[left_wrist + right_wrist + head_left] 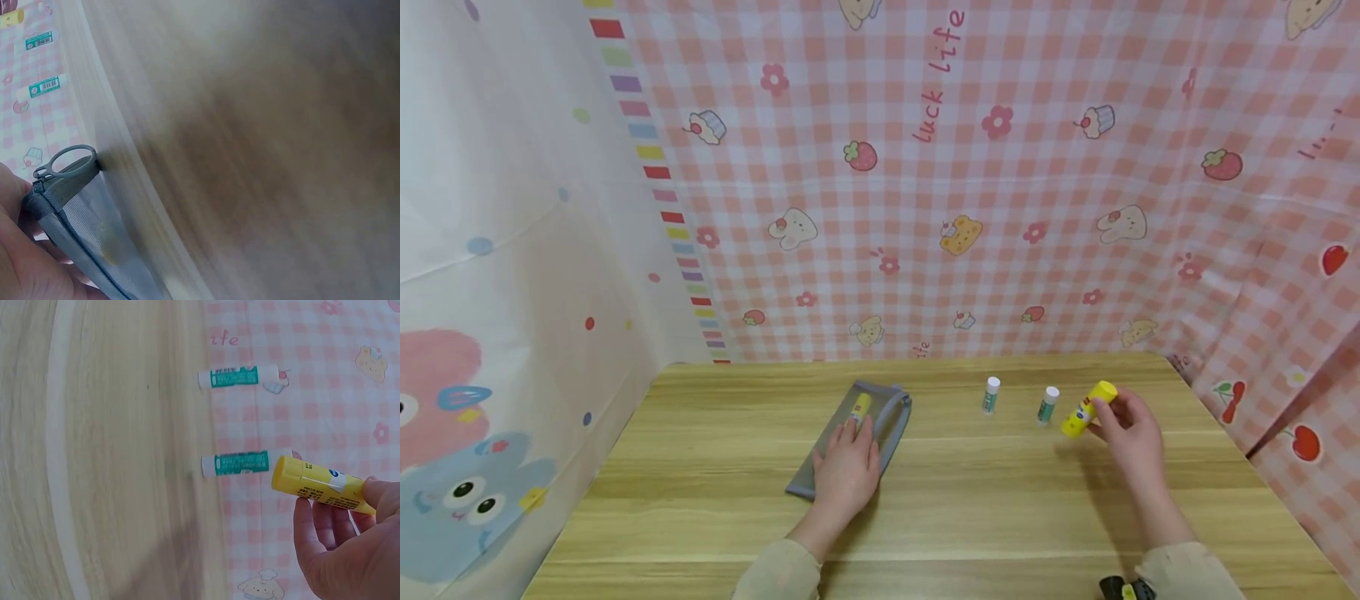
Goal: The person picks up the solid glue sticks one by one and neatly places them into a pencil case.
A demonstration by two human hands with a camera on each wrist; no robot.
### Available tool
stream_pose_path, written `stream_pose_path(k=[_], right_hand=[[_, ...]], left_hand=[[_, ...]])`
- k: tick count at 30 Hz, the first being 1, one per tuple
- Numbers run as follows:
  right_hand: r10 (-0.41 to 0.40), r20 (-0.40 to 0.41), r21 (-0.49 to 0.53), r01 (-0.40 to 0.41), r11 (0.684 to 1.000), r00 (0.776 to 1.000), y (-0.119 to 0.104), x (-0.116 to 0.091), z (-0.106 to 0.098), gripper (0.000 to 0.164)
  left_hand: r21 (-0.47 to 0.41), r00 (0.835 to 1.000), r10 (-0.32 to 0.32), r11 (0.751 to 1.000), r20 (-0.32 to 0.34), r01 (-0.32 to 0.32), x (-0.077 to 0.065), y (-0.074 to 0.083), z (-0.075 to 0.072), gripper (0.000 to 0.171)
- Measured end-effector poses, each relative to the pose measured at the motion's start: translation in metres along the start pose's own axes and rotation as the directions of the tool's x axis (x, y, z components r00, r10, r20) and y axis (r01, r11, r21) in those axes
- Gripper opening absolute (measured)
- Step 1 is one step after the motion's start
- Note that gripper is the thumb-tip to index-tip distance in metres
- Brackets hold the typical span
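A grey mesh zip pouch (888, 429) lies slanted on the table, a yellow glue stick (861, 405) showing at its upper part. My left hand (848, 472) rests on this pouch from above, fingers stretched toward the glue stick and overlapping its lower end. In the left wrist view, the pouch's zipper pull ring (74, 152) sticks up beside the hand. My right hand (1135, 439) holds another yellow glue stick (322, 482) between thumb and fingers, tilted and raised over the table. Just left of it stands a white glue stick with a green label (1048, 406).
A second white-and-green glue stick (991, 396) stands upright further left, near the back of the wooden table (970, 517). Behind the table hangs a pink checked curtain (925, 192). A black device (1126, 588) sits at the right sleeve.
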State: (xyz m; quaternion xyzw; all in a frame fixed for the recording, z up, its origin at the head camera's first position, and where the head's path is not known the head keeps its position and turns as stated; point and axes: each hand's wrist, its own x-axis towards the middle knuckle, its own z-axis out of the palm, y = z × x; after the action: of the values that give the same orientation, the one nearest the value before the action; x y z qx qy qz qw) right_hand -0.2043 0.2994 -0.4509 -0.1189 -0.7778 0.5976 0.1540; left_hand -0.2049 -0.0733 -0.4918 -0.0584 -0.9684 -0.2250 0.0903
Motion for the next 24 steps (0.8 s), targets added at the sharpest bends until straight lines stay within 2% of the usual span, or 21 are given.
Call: stream_pose_path(k=[12, 18, 24], right_hand=[[-0.026, 0.061, 0.011, 0.025, 1.000, 0.998, -0.007, -0.010, 0.019, 0.045], [-0.073, 0.073, 0.089, 0.066, 0.994, 0.995, -0.006, -0.014, 0.032, 0.038], [-0.079, 0.099, 0.148, 0.064, 0.987, 0.992, -0.008, -0.019, 0.045, 0.034]], left_hand=[[-0.004, 1.000, -0.005, 1.000, -0.004, 0.005, 0.001, 0.000, 0.001, 0.044], [-0.006, 1.000, -0.009, 1.000, 0.002, 0.009, 0.000, 0.000, 0.000, 0.044], [-0.009, 1.000, -0.005, 1.000, -0.004, 0.005, 0.000, 0.000, 0.000, 0.044]])
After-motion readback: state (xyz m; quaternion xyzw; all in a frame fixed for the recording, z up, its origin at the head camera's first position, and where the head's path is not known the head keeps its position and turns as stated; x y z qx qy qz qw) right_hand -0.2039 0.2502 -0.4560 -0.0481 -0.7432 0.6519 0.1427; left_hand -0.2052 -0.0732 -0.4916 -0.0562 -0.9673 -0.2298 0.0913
